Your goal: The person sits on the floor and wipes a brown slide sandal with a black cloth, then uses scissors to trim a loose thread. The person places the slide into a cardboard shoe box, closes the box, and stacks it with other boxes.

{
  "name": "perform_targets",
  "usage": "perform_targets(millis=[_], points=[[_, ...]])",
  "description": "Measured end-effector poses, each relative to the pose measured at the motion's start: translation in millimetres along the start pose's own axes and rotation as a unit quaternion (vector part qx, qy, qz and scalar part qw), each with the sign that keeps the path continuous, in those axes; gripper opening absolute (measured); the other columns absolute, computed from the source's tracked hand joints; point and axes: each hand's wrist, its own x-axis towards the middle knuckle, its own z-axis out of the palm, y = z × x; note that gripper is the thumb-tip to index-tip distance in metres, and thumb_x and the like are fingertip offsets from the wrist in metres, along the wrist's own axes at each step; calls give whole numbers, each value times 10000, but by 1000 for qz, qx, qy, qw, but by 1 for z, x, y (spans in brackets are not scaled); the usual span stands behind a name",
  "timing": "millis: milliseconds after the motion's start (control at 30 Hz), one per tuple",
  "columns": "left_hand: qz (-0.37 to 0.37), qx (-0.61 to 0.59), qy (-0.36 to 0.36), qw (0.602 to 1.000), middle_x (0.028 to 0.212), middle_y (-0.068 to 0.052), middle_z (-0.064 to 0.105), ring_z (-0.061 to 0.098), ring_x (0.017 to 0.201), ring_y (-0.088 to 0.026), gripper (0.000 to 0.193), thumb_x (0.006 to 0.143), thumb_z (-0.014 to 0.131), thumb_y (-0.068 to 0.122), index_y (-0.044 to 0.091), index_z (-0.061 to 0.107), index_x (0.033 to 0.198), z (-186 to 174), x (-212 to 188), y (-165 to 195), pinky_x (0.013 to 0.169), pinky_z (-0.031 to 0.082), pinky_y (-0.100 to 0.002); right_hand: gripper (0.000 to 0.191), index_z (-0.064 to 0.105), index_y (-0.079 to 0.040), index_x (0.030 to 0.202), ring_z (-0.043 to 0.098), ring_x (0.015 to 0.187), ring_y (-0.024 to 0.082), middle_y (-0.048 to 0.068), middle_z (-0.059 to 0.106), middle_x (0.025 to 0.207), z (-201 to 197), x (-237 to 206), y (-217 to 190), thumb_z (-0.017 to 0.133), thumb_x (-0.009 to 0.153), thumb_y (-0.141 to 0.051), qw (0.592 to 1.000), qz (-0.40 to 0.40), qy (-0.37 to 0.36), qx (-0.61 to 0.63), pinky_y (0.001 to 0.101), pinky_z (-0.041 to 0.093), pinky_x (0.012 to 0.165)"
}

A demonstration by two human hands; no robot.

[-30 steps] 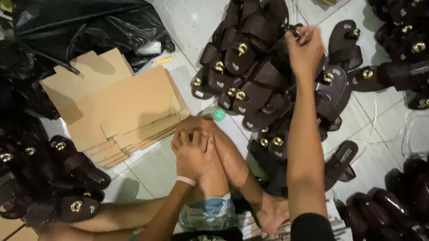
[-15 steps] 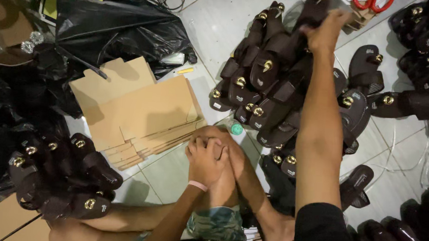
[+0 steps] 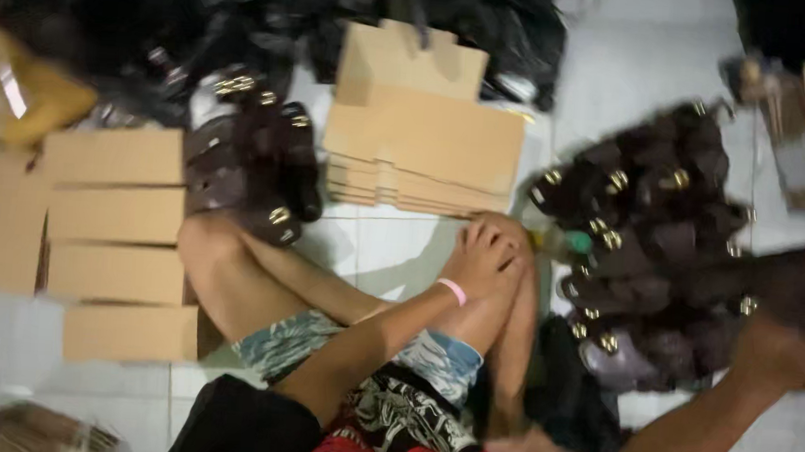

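Observation:
I sit on a white tiled floor with my knees drawn up. My left hand point(image 3: 484, 257), with a pink band point(image 3: 454, 291) at the wrist, rests flat on my raised knee and holds nothing. My right hand point(image 3: 781, 356) is low at the right, blurred by motion, and seems closed on a dark brown sandal point(image 3: 790, 282) beside a heap of dark sandals with gold buckles point(image 3: 644, 231). A small green-capped thing point(image 3: 577, 241) lies between my knee and that heap.
A stack of flattened cardboard point(image 3: 426, 144) lies ahead of my knees. Another cluster of dark sandals point(image 3: 257, 161) sits at the left next to stacked brown boxes point(image 3: 113, 236). Black plastic bags point(image 3: 108, 22) fill the far left.
The view has swung left and downward. My right arm, stretched far over the sandal heap before, has drawn back toward me at the right. My left hand stays on my knee.

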Motion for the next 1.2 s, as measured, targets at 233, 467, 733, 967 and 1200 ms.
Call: perform_targets(millis=[233,467,733,967,1200], points=[[-104,137,387,906,1075,-121,664,645,976,-369,182,935,698,82,105,639,1105,-123,-63,-128,951,519,-480,577,485,9,1086,634,1212,360,176,522,1211,131,-133,-127,882,671,67,968,-116,-224,-9,456,510,1026],[-177,-321,197,909,1128,-78,660,642,995,-128,297,1036,662,186,46,619,1294,-214,-130,-128,869,519,-284,650,502,-37,995,637,1189,375,160,608,1194,169,-169,-196,944,519,-65,930,-164,-328,-12,477,493,978],[-54,-581,16,812,1525,-186,450,470,1403,-261,709,1074,587,467,49,309,1575,-183,-119,-15,1189,392,-416,597,541,-108,1144,603,1252,289,93,642,1331,163,-188,-228,851,636,-153,903,-178,-378,-98,676,198,1112],[-169,-836,-62,519,1265,-208,680,684,1127,-314,896,1012,379,754,-13,503,1458,-202,-120,-12,982,563,-458,401,566,-129,1447,617,1169,317,148,634,1329,81,-236,-59,659,1111,-326,926,194,-261,-193,441,527,1074],[-216,-840,-68,493,1132,-178,700,740,989,-318,929,923,353,805,25,535,1394,-235,-101,2,819,622,-529,517,671,-108,1309,602,1078,463,227,630,1268,2,-333,-28,766,811,-206,805,179,-291,-484,537,514,892]])
